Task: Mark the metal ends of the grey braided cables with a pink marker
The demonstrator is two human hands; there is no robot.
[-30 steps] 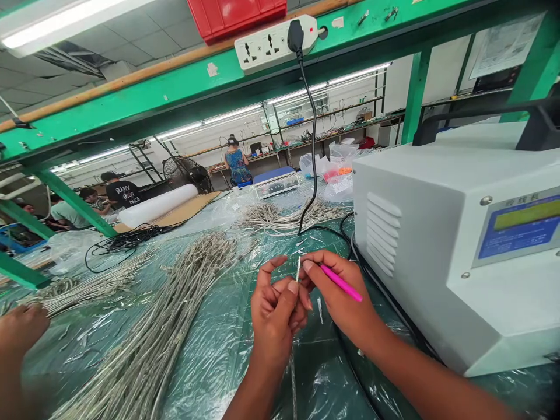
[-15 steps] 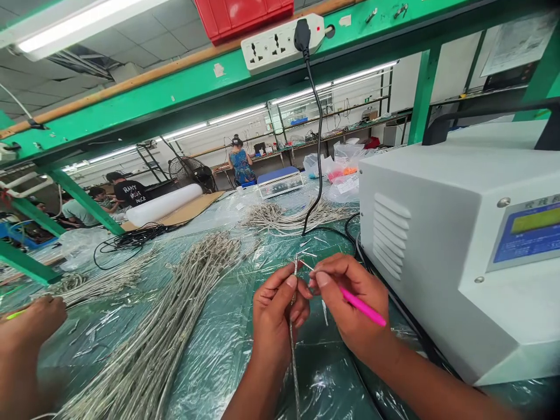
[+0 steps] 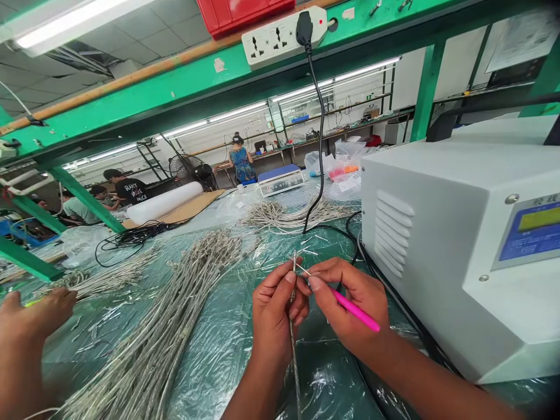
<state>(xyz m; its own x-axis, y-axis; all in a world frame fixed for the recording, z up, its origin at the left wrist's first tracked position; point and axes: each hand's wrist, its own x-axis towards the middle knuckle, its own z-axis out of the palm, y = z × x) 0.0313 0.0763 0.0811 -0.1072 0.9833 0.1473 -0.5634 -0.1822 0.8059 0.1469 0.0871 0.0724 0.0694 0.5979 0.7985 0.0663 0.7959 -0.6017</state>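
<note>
My left hand pinches a grey braided cable near its upper end, and the cable hangs down toward the bottom of the view. Between thumb and fingers my right hand grips a thin tool with a pink handle. Its slender metal shaft points left and meets the cable's frayed tip, just above my left thumb. Whether the shaft passes through the braid is too small to tell. To the left of my hands lies a big bundle of similar cables.
A grey machine with a display stands close on the right. Another cable bundle and a hanging black power cord are beyond my hands. A co-worker's hand reaches in at left. Plastic film covers the table.
The pink-handled tool has shifted slightly left and its shaft now meets the cable tip. The co-worker's hand at left has moved a little and its fingers have changed position.
</note>
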